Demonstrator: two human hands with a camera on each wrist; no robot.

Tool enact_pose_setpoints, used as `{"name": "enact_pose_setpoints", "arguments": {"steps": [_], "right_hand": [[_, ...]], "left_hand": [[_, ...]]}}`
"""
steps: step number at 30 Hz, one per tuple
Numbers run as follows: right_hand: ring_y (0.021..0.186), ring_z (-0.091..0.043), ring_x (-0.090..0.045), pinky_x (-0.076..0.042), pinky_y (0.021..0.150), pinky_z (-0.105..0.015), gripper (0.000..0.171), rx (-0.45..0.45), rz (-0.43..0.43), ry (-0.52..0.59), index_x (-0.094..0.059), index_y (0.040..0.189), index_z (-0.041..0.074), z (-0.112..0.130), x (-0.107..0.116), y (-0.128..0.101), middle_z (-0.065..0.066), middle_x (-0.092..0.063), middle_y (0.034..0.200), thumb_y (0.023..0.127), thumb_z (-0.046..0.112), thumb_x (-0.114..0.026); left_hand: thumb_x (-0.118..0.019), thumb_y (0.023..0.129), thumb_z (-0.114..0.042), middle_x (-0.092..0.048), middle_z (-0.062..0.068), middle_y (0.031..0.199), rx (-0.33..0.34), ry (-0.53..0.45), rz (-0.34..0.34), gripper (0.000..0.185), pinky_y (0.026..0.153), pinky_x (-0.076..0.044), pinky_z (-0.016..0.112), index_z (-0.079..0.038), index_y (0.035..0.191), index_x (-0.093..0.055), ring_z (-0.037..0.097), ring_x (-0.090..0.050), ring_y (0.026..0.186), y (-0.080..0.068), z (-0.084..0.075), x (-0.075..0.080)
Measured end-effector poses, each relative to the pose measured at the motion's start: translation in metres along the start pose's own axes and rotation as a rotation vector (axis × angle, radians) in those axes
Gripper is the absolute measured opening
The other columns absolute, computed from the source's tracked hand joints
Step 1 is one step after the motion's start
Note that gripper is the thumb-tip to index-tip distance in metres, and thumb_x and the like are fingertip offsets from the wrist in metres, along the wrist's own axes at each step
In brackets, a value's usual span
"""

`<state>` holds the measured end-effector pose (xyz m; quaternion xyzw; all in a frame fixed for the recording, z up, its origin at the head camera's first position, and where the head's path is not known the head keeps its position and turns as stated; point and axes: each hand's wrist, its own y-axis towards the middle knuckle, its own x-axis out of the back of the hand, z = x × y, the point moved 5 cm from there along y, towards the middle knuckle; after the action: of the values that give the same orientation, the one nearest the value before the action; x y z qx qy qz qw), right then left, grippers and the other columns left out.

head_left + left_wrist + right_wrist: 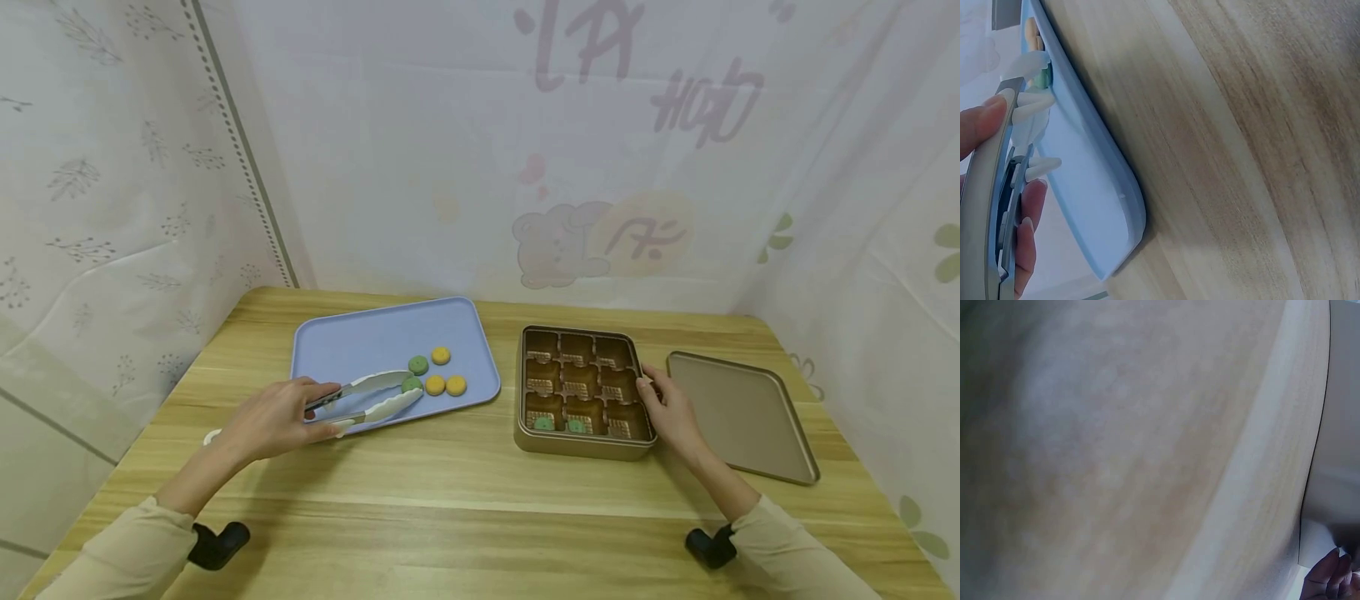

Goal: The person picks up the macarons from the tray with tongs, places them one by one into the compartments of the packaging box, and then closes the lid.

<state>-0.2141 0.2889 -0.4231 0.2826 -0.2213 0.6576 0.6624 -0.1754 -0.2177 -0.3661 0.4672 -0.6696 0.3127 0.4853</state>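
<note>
My left hand (pixel 273 419) grips metal tongs (pixel 980 206) with white scalloped tips, thumb on one arm and fingers on the other. The tips are spread over the blue tray (pixel 360 337), either side of a green round cookie (pixel 412 384). Another green cookie (pixel 417 365) lies just behind it, with three yellow cookies (pixel 455 385) close by. My right hand (pixel 672 414) holds the right side of a bronze tin box (pixel 585 446), thumb over its rim. Inside is a brown divided insert (pixel 580 379); two green cookies (pixel 543 424) sit in its front-row left and middle compartments.
A flat bronze lid (pixel 742 408) lies to the right of the box, beside my right forearm. The wooden table (pixel 450 508) runs back to a printed white curtain (pixel 420 167), and more curtain hangs along both sides.
</note>
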Motion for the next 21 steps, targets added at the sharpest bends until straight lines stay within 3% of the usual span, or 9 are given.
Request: {"name": "enact_pose_setpoints", "arguments": {"steps": [7,12,16,21], "right_hand": [[0.130,-0.049,-0.043,-0.040,0.101,-0.060,0.053,0.012,-0.003,0.006,-0.034,0.146,-0.010,-0.0013,-0.0011,0.0010,-0.034,-0.040,0.146,0.107,0.026,-0.036],[0.124,-0.048,-0.049,-0.044,0.097,-0.057,0.052,0.026,-0.016,-0.009,-0.036,0.146,-0.010,-0.0008,-0.0006,0.0008,-0.034,-0.043,0.143,0.107,0.025,-0.037],[0.116,-0.046,-0.055,-0.048,0.090,-0.052,0.051,0.032,-0.022,-0.026,-0.036,0.145,-0.009,-0.0003,-0.0004,0.0006,-0.034,-0.047,0.139,0.107,0.024,-0.037],[0.121,-0.047,-0.052,-0.046,0.094,-0.055,0.051,0.027,-0.016,-0.015,-0.036,0.146,-0.009,-0.0008,-0.0005,0.0010,-0.034,-0.045,0.141,0.107,0.024,-0.037]], "left_hand": [[-0.079,0.079,-0.035,-0.071,0.008,0.102,-0.004,-0.001,-0.006,0.057,0.052,-0.036,0.022,-0.003,0.125,-0.067,0.001,-0.051,0.064,-0.0001,-0.0004,0.0007],[-0.078,0.080,-0.036,-0.071,0.013,0.108,0.025,0.004,-0.008,0.057,0.051,-0.034,0.022,-0.004,0.126,-0.066,0.004,-0.048,0.062,-0.0006,0.0003,0.0003],[-0.078,0.080,-0.035,-0.072,0.012,0.103,0.028,0.005,-0.027,0.056,0.049,-0.035,0.022,-0.005,0.125,-0.066,0.003,-0.051,0.062,-0.0023,0.0007,-0.0007],[-0.079,0.079,-0.033,-0.071,0.010,0.101,0.020,0.004,-0.044,0.055,0.050,-0.038,0.021,-0.005,0.125,-0.066,0.003,-0.056,0.066,-0.0049,0.0013,-0.0014]]}}
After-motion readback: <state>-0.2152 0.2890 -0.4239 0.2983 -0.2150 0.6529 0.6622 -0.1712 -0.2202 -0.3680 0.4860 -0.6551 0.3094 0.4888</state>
